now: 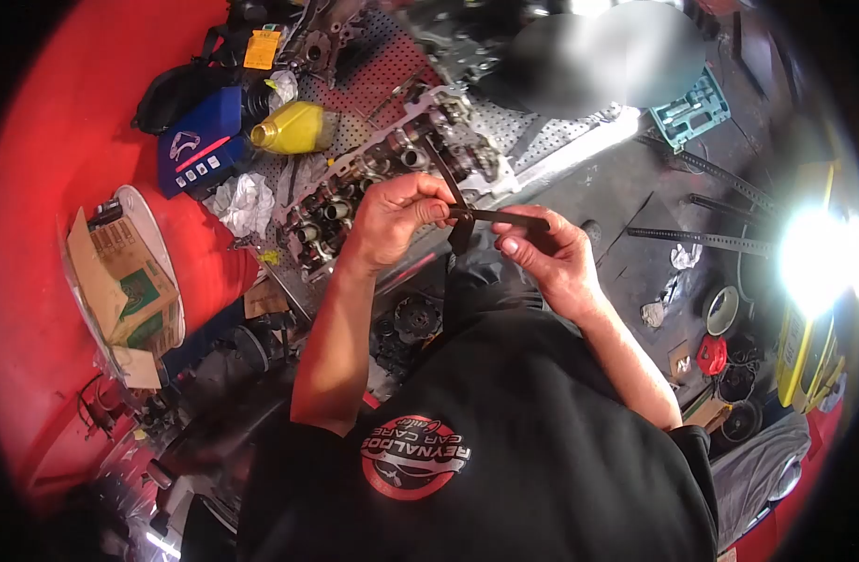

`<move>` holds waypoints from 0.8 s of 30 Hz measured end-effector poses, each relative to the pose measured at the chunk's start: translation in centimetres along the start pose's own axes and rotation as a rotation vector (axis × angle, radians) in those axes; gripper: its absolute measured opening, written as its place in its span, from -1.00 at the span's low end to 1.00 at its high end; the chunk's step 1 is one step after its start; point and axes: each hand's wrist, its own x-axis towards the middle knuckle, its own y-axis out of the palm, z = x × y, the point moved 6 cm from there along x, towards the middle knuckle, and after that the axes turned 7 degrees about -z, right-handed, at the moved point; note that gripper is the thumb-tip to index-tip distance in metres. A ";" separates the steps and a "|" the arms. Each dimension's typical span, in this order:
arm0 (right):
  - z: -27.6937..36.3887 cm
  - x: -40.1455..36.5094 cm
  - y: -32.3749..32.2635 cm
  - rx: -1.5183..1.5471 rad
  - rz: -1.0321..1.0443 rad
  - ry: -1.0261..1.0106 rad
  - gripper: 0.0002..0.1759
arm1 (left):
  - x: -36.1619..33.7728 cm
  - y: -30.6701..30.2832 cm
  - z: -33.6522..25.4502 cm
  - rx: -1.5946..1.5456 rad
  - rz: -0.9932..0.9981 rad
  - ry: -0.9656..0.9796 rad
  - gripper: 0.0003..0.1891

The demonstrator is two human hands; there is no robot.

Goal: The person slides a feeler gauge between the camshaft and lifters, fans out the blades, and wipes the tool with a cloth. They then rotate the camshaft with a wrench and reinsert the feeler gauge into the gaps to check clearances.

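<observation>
A dark feeler gauge (462,214) with long, narrow blades fanned out from its pivot is held in front of my chest. My left hand (395,223) pinches it near the pivot between thumb and curled fingers. At the other side, my right hand (557,261) has thumb and fingers closed around the blade that points right. Another blade points up and overlaps the engine cylinder head (413,155) in this view. That cylinder head lies on a perforated metal bench top (532,140), its round bores and valve parts showing.
Left on the bench are a yellow bottle (293,128), a blue container (201,145) and crumpled paper (242,204). A cardboard box (125,281) is at far left. A teal tool case (691,110) stands upper right. Toward the right shines a bright work lamp (825,259).
</observation>
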 end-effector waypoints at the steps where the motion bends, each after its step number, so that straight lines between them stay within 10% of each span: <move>1: 0.8 -0.8 -1.3 -0.056 0.027 -0.042 -0.62 | -0.1 1.6 0.1 0.019 -0.002 0.010 -0.91; 8: 4.1 -4.7 -12.9 -0.343 0.094 -0.396 -0.45 | 0.2 16.7 0.7 -0.017 0.013 0.126 -0.94; 24: 6.3 -10.4 -24.4 0.248 0.387 0.095 -0.51 | -4.7 34.6 0.7 0.169 -0.682 0.020 -0.81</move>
